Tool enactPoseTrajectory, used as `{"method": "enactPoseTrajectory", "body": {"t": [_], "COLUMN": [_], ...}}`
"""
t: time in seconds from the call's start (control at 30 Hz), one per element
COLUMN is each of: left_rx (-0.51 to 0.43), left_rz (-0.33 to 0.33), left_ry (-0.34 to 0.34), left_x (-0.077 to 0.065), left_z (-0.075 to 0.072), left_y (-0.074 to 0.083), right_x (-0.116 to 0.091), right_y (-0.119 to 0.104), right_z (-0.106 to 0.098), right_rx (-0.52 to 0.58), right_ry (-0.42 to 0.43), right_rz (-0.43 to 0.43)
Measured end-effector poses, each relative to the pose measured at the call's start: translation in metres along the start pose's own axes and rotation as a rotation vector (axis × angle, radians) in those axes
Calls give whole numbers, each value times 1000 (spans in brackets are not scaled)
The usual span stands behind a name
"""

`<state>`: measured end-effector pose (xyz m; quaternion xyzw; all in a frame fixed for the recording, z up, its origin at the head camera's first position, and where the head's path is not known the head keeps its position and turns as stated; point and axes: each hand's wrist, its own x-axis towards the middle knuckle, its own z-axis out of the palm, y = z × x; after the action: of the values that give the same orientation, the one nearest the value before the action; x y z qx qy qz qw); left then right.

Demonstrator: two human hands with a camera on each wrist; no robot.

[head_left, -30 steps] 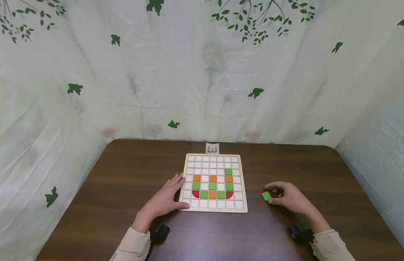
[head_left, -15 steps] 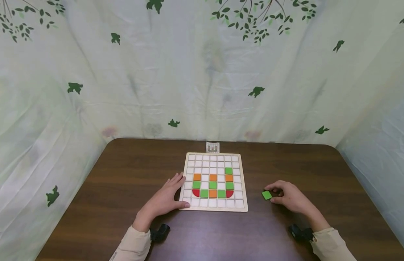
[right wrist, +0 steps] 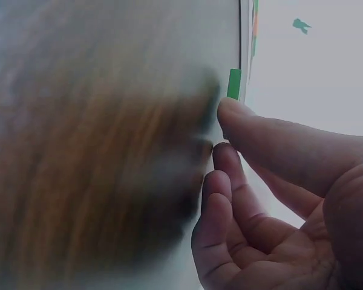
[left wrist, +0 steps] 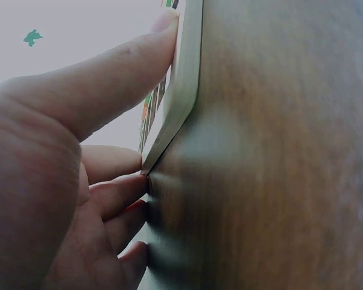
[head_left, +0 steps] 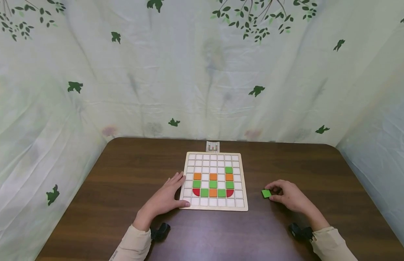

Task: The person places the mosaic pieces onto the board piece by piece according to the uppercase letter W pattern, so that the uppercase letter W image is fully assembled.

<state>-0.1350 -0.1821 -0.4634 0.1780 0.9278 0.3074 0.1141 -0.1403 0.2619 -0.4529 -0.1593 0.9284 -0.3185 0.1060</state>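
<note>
A square white-gridded board with a pale wooden rim (head_left: 218, 208) lies at the middle of the table. Green, orange and red tiles on it form a W-like shape, its right arm one tile taller than the left. My left hand (head_left: 164, 198) rests at the board's near left corner. Its thumb (left wrist: 127, 72) lies on the rim, while the straight fingers touch the left side. Out to the right of the board, my right hand (head_left: 288, 195) pinches a green square tile (head_left: 266, 194) between thumb and fingers, close over the table. In the right wrist view the tile (right wrist: 233, 83) shows edge-on beyond the thumb.
Behind the board lies a small printed card (head_left: 213, 146) with a gridded pattern. The dark wooden table (head_left: 140, 156) reaches back to a pale curtain (head_left: 189, 72) with leaf prints. Black straps circle both wrists.
The green tile has turned slightly within the right fingers. Both hands and the board stay in place, and the head view has shifted a little.
</note>
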Motion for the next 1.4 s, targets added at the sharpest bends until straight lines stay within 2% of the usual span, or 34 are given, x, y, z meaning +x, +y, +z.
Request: {"method": "enactPoseTrajectory", "body": {"t": [0.17, 0.6, 0.93, 1.17, 1.4], "left_rx": [3, -2, 5, 2, 5], "left_rz": [2, 6, 12, 5, 7], "left_ry": [-4, -7, -9, -5, -4], "left_x": [0, 1, 0, 1, 1], "left_z": [1, 1, 0, 0, -1], "left_y": [-1, 0, 0, 0, 0], "right_x": [2, 14, 23, 33, 41], "right_y": [-3, -21, -36, -44, -56], "right_z": [0, 4, 8, 13, 18], "right_rx": [16, 17, 25, 43, 46], "right_ry": [3, 97, 136, 139, 136], "right_rz": [21, 26, -6, -44, -31]}}
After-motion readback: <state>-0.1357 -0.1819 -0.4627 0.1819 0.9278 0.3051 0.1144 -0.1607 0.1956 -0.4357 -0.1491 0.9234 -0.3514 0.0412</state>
